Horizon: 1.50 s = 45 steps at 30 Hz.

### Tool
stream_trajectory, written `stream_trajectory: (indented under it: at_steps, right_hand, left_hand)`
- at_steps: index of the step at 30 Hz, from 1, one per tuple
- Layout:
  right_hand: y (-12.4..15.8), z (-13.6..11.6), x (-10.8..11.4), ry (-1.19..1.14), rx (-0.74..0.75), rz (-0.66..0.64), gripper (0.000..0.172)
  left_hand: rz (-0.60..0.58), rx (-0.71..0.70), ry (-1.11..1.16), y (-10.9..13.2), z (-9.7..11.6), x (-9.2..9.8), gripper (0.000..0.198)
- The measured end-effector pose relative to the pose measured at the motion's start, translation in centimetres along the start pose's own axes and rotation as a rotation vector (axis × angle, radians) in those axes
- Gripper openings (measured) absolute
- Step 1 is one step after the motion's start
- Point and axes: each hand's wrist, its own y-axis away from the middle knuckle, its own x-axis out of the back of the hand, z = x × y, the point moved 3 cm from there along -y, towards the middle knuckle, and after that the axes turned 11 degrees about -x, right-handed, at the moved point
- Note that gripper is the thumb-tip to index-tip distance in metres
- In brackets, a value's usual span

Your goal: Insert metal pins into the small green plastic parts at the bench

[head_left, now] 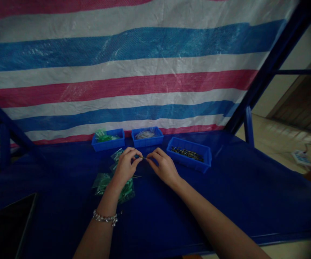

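While the left hand (125, 164) and right hand (165, 166) hold a thin rod (144, 157) in closed pinches above the blue table (225, 201), dark slender pieces (187, 153) lie in a blue bin (187, 163) at right, green packets (103, 181) at left.

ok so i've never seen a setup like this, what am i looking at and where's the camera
No machine here, just a person working bare-handed. The picture comes from a camera worn on their head, looking forward and down. The left hand, bracelet at its wrist, and the right hand pinch a thin piece, too small to identify. On the blue table, the left bin holds green items, the middle bin pale ones, and the right bin slim dark pieces. Green packets lie near the left hand.
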Motion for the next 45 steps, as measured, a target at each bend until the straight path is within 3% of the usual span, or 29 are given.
stream_trajectory:
  at_steps: [15, 21, 24, 28, 32, 35, 39, 41, 43, 45]
  right_hand:
    - [0.0, 0.1, 0.0, 0.074, -0.01, 0.018, 0.016]
    - [-0.6, 0.6, 0.6, -0.052, -0.028, 0.044, 0.017]
    - [-1.2, 1.7, 2.7, 0.014, -0.095, 0.184, 0.02]
    - [-1.4, 4.1, 6.1, 0.325, -0.307, 0.484, 0.026]
    - [-1.2, 5.3, 7.3, 0.419, -0.39, 0.598, 0.026]
    - [-1.4, 4.3, 5.5, 0.349, -0.316, 0.427, 0.031]
    - [-0.7, 1.3, 0.8, 0.13, -0.023, -0.106, 0.018]
    - [0.1, 0.2, -1.2, 0.072, 0.047, -0.304, 0.014]
    - [0.8, -0.5, -2.3, 0.073, 0.064, -0.403, 0.013]
    - [1.2, -1.0, -2.7, 0.11, 0.057, -0.419, 0.012]
  left_hand:
    - [0.024, 0.001, -0.011, -0.1, 0.2, 0.1, 0.008]
    - [-0.014, 0.071, -0.075, 0.0, -0.8, 0.9, 0.008]
    - [-0.045, 0.142, -0.149, 0.3, -1.9, 1.6, 0.007]
    - [-0.106, 0.162, -0.157, 0.6, -2.5, 2.0, 0.009]
    - [-0.214, 0.143, -0.198, 0.7, -2.3, 1.7, 0.008]
    - [-0.215, 0.15, -0.223, 0.7, -2.2, 1.5, 0.009]
    - [-0.234, 0.192, -0.246, 0.8, -2.3, 1.0, 0.009]
    - [-0.227, 0.186, -0.248, 0.8, -2.3, 0.9, 0.009]
    - [-0.213, 0.174, -0.232, 0.7, -2.2, 0.8, 0.009]
    - [-0.205, 0.173, -0.215, 0.7, -2.1, 0.7, 0.008]
